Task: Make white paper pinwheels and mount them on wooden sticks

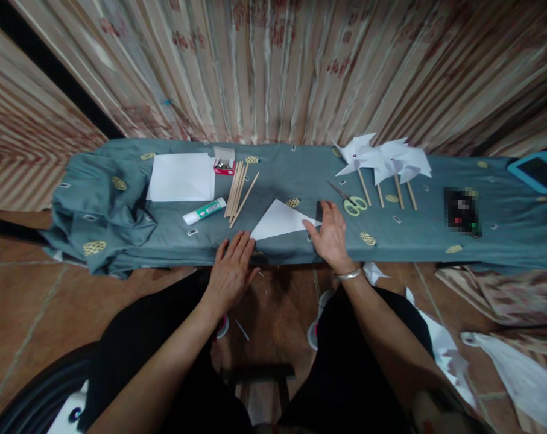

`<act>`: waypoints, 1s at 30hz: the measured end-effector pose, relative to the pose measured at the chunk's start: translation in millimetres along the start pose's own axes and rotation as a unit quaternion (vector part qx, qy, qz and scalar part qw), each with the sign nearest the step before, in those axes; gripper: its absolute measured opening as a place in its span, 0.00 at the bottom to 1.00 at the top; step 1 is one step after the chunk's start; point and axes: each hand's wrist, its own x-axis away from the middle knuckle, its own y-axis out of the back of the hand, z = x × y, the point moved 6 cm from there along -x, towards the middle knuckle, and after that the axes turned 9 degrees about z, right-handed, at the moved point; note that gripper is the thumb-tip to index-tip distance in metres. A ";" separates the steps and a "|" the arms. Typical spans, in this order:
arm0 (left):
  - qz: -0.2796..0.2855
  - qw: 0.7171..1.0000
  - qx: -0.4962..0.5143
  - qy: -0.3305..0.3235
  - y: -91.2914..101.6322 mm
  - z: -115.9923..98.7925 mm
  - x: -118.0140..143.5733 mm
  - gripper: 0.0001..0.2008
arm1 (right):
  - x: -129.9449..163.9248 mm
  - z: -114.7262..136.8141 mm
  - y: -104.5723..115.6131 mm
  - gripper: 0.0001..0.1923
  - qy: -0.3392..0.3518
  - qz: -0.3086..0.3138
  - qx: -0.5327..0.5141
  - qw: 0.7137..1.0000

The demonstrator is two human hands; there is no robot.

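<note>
A white sheet of paper folded into a triangle (280, 220) lies flat on the cloth-covered bench, close to its front edge. My left hand (230, 268) has its fingers stretched out, with the fingertips at the triangle's left corner. At the opposite corner is my right hand (331, 238), its thumb on the paper's narrow tip and its fingers apart from the thumb. Scissors (353, 204) with pale green handles lie just beyond the right hand. Left of the triangle are several wooden sticks (237, 190) and a glue stick (204, 211).
A stack of white paper (181, 176) lies at the left, beside a small red box (224, 161) of metal bits. Several paper pinwheels (359, 155) on sticks lie at the back right. Farther right are a blurred dark object (462, 211) and a blue-framed tablet (539, 172). Paper scraps (445, 343) litter the floor.
</note>
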 end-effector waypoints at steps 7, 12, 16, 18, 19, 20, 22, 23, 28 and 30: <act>-0.009 1.000 0.001 0.002 2.1 2.7 3.7 0.25 | -0.4 -22.5 6.1 0.26 -0.025 -0.009 0.002 1.000; -0.029 0.999 0.022 0.002 4.1 11.2 12.6 0.22 | 0.2 -22.8 9.1 0.23 -0.016 -0.024 -0.016 0.999; -0.068 0.995 0.069 0.009 12.9 22.6 10.3 0.21 | -7.3 -30.4 23.6 0.22 -0.013 -0.060 -0.016 0.998; -0.088 0.992 0.088 0.020 19.2 27.3 1.4 0.22 | -14.7 -39.5 36.6 0.22 -0.025 -0.091 0.006 0.996; -0.093 0.991 0.095 0.024 21.9 29.1 -4.8 0.22 | -18.8 -44.6 42.5 0.22 -0.037 -0.097 0.023 0.994; -0.091 0.990 0.100 0.029 23.4 30.4 -11.9 0.23 | -23.2 -49.6 46.4 0.22 -0.051 -0.089 0.044 0.994; -0.076 0.991 0.106 0.043 23.3 32.8 -26.5 0.22 | -31.0 -57.9 48.6 0.21 -0.082 -0.040 0.095 0.991; -0.066 0.991 0.109 0.049 22.0 33.7 -33.2 0.21 | -33.5 -60.5 48.3 0.21 -0.093 -0.015 0.115 0.989; -0.055 0.986 0.148 0.057 14.4 35.1 -52.7 0.19 | -36.3 -61.2 48.8 0.17 -0.105 0.034 0.147 0.983; -0.060 0.982 0.167 0.059 12.0 35.1 -56.0 0.18 | -35.4 -60.8 49.9 0.16 -0.109 0.049 0.155 0.981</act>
